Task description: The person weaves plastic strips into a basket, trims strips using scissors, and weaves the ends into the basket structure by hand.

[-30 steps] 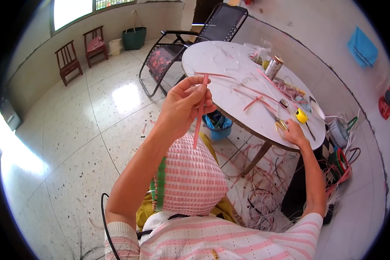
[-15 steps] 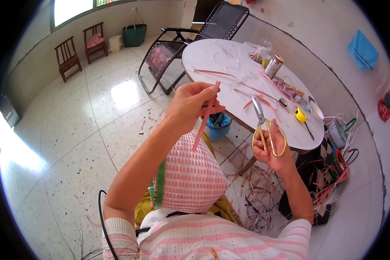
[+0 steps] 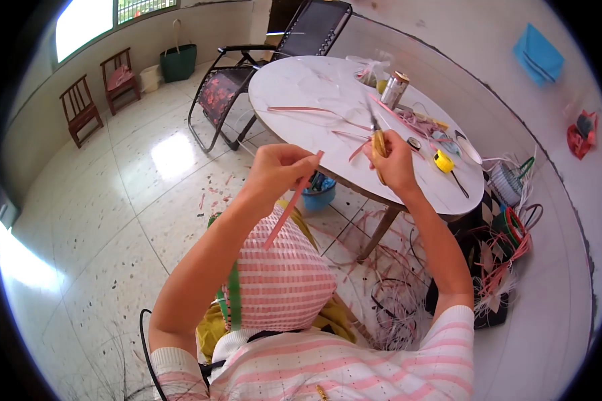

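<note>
My left hand is closed, pinching a flat pink plastic strip between thumb and fingers. The strip slants down in front of a pink-and-white woven basket that rests on my lap, a green band along its left side. Gold-handled scissors are gripped in my right hand, over the near edge of the table. They are seen nearly edge-on, blades pointing up and away, blurred at the tip; whether the blades are parted I cannot tell.
An oval white table holds loose pink strips, a metal can and a yellow tape measure. Beneath it is a blue bin. Tangled strips lie on the floor at right. A folding recliner stands behind.
My right hand has moved left and up, turning the scissors from face-on to nearly edge-on. My left hand still holds the strip, slightly lower. The whole view has shifted a little.
</note>
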Demonstrator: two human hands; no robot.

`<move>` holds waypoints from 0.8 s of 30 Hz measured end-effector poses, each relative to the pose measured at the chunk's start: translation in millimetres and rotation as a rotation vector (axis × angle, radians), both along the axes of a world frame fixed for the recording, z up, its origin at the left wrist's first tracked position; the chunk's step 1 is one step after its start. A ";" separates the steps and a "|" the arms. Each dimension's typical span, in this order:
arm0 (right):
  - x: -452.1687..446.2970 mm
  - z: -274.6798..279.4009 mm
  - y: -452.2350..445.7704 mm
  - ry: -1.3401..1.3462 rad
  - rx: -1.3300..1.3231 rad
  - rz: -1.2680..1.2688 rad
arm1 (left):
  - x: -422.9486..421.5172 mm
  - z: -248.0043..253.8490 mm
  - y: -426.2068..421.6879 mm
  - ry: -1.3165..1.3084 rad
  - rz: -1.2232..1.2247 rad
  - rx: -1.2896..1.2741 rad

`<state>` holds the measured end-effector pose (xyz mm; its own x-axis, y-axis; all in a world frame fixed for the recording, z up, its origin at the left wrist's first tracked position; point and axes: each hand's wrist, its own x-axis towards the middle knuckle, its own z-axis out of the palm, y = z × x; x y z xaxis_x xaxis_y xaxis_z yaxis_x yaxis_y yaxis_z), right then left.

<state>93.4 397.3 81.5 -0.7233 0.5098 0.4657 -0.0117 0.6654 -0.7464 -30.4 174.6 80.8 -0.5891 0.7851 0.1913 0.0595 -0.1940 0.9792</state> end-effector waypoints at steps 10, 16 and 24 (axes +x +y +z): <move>-18.7 -72.4 22.6 -0.059 0.491 0.040 | -73.0 9.6 30.2 -0.127 0.059 -0.028; 9.6 -50.3 29.7 0.003 0.176 -0.058 | -96.1 -5.1 89.8 -0.321 0.103 0.018; 8.7 -42.5 75.5 -0.071 0.181 -0.070 | -116.7 -32.7 129.7 -0.405 0.040 0.017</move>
<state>102.1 472.8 38.9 -0.7231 0.4729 0.5034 0.0877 0.7858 -0.6122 -147.2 304.3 48.1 -0.6493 0.7590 -0.0491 -0.3221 -0.2159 0.9217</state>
